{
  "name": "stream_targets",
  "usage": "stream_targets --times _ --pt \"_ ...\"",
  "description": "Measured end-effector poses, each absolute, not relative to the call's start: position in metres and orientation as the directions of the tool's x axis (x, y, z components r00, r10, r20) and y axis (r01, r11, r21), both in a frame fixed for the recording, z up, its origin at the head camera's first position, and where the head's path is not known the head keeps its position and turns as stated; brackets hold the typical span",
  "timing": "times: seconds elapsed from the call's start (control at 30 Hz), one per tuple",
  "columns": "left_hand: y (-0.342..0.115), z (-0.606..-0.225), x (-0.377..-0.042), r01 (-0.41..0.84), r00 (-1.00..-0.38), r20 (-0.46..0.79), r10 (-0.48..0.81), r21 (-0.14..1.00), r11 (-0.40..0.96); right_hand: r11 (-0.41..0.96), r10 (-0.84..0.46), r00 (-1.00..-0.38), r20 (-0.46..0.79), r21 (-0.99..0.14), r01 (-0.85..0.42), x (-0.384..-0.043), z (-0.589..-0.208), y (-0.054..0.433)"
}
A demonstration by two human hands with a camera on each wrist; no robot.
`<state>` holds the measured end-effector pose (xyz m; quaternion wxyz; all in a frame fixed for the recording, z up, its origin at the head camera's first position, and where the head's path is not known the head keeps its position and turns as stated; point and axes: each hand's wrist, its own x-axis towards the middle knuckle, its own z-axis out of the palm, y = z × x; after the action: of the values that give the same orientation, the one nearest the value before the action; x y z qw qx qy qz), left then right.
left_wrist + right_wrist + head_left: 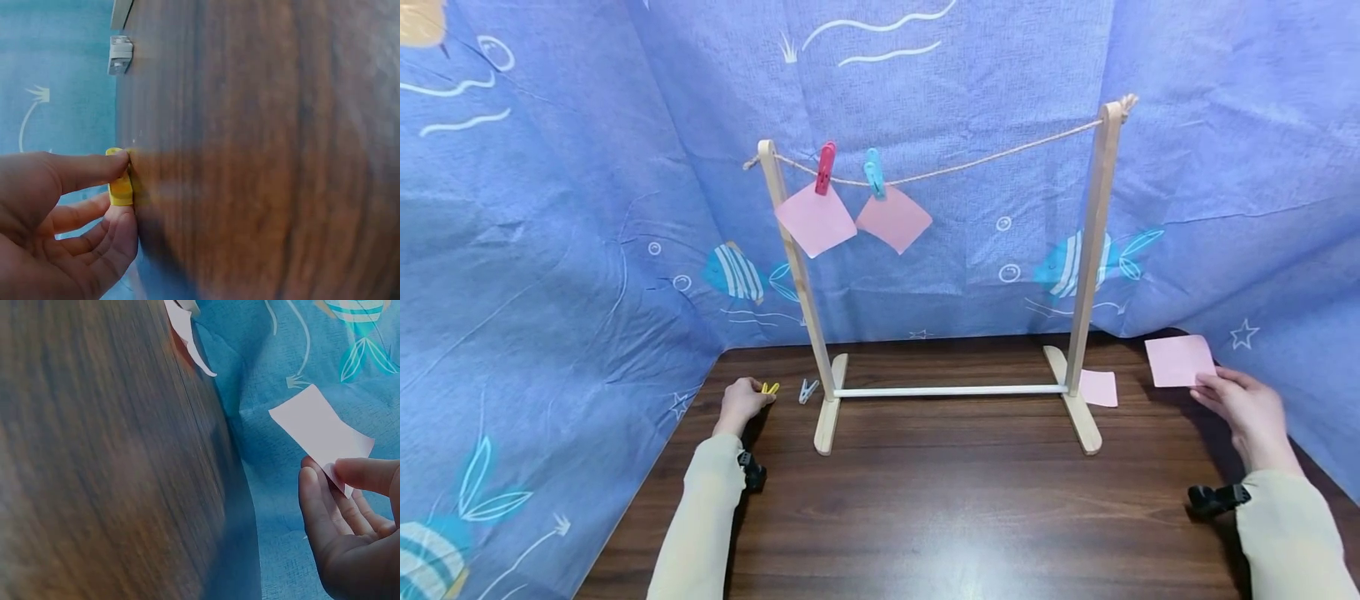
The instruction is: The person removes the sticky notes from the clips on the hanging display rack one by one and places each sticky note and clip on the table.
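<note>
At the left of the table my left hand (745, 405) pinches a yellow clothespin (121, 187) between thumb and fingers, low at the tabletop. A grey-white clothespin (807, 391) lies just right of it. On the far right my right hand (1251, 412) holds a pink paper square (1180, 361) by one corner, thumb on one face and fingers behind, raised off the table. Another pink paper square (1099, 389) lies by the rack's right foot. Two pink squares hang from the rope (1000, 155), one under a red clothespin (825, 168), one under a blue clothespin (874, 173).
A wooden rack stands mid-table, with a left post (797, 275), a taller-looking right post (1093, 250) and a white crossbar (951, 391) low between them. Blue patterned cloth (925, 292) closes off the back and sides of the brown table (940, 500).
</note>
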<state>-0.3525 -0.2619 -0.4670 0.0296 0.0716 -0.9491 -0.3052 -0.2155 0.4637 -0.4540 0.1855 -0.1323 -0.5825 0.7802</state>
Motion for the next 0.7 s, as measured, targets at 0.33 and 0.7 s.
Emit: stream_targets --times 0.33,0.7 --pt "-0.268 -0.471 -0.350 -0.135 -0.985 -0.007 -0.170 0.635 0.760 -0.115 0.411 -0.912 0.019 -0.991 -0.073 -0.231 -0.458 0.467" --pt "-0.269 -0.473 -0.344 -0.159 -0.984 -0.042 -0.176 0.669 0.726 0.234 0.317 -0.948 0.018 -0.970 0.060 -0.247 -0.466 0.476"
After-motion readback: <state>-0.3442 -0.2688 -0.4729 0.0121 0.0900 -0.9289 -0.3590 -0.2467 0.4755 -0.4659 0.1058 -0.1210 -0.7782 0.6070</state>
